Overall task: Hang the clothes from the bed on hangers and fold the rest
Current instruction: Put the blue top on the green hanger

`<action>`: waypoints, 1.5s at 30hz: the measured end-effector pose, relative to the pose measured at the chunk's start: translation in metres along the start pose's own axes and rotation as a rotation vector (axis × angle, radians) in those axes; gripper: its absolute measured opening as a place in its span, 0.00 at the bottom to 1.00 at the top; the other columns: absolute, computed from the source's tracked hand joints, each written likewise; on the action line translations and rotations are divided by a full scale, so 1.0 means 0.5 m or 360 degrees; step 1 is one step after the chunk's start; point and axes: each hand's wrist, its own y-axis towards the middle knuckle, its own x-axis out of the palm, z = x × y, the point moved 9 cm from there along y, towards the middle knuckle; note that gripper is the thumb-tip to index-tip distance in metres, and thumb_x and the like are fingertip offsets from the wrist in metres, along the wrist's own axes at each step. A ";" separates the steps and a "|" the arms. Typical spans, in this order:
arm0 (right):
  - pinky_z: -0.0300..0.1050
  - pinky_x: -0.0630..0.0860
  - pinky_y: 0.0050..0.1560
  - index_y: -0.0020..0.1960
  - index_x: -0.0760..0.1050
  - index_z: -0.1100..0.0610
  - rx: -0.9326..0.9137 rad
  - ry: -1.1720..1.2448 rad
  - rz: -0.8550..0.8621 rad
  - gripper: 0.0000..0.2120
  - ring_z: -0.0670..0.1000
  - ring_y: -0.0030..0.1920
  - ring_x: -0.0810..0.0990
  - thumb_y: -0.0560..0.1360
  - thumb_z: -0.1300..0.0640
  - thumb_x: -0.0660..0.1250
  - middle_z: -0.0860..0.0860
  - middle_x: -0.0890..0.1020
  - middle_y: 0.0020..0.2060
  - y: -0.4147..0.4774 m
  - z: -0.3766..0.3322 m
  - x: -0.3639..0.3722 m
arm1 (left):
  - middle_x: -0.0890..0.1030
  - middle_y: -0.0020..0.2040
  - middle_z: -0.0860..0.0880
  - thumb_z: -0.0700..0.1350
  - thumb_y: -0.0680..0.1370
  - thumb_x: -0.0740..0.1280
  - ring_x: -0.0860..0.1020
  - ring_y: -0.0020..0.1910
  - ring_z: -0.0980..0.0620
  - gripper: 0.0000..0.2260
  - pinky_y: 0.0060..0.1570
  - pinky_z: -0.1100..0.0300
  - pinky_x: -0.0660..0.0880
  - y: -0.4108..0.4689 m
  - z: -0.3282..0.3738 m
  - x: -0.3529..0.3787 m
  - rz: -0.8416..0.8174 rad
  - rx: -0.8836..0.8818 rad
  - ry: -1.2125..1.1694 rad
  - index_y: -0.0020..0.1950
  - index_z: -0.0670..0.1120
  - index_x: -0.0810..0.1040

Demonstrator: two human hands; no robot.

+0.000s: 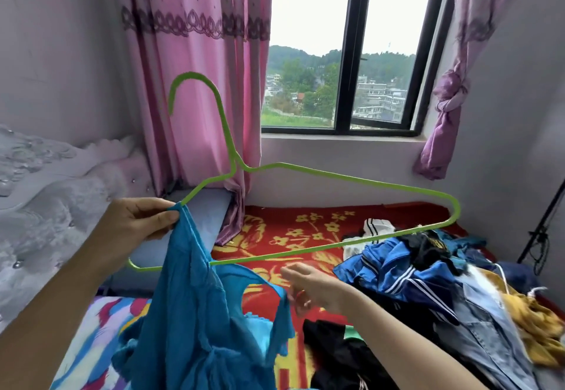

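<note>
Green hanger [351, 177]; teal garment [195, 313]; pink curtain [198, 83].

Right of the right hand [312, 287], a heap of blue, black and denim clothes [428, 270] blocks passage; the red floral blanket [293, 230] beyond it lies open.

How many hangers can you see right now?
1. A green hanger is held up over the bed by the left hand, with a teal garment on its left shoulder. Others may lie under the clothes pile.

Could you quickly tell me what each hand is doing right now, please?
Left hand: closed, pinching the blue garment against the green hanger.
Right hand: at the garment's other strap; a grip cannot be told.
</note>
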 end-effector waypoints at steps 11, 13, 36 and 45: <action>0.41 0.76 0.39 0.46 0.75 0.59 -0.0239 0.0506 0.0053 0.01 0.48 0.35 0.80 0.75 0.62 0.67 0.50 0.81 0.34 0.012 -0.023 0.014 | 0.80 0.27 0.49 0.30 0.70 0.69 0.72 0.28 0.54 0.10 0.28 0.70 0.71 0.016 -0.022 -0.027 0.0052 0.0061 0.0197 0.39 0.45 0.84; 0.40 0.75 0.31 0.44 0.73 0.59 -0.0210 0.0458 0.0131 0.03 0.47 0.30 0.78 0.75 0.64 0.66 0.50 0.78 0.30 -0.014 -0.030 -0.049 | 0.79 0.25 0.51 0.29 0.70 0.69 0.71 0.25 0.57 0.10 0.26 0.72 0.70 0.002 -0.061 -0.077 0.0165 0.0014 0.0254 0.45 0.41 0.83; 0.37 0.74 0.20 0.46 0.70 0.59 -0.0125 0.1084 0.0842 0.11 0.49 0.20 0.77 0.76 0.74 0.58 0.57 0.78 0.26 -0.121 -0.067 -0.235 | 0.78 0.30 0.53 0.26 0.68 0.70 0.72 0.29 0.60 0.26 0.30 0.60 0.67 -0.053 -0.219 -0.136 0.0125 -0.0036 0.0429 0.37 0.61 0.84; 0.38 0.76 0.25 0.44 0.72 0.60 -0.0302 0.1046 0.0640 0.16 0.50 0.23 0.78 0.75 0.76 0.52 0.59 0.75 0.35 -0.077 -0.158 -0.137 | 0.81 0.32 0.48 0.27 0.70 0.69 0.73 0.30 0.60 0.12 0.34 0.75 0.69 -0.046 -0.152 -0.058 0.0320 0.0032 0.0355 0.40 0.45 0.81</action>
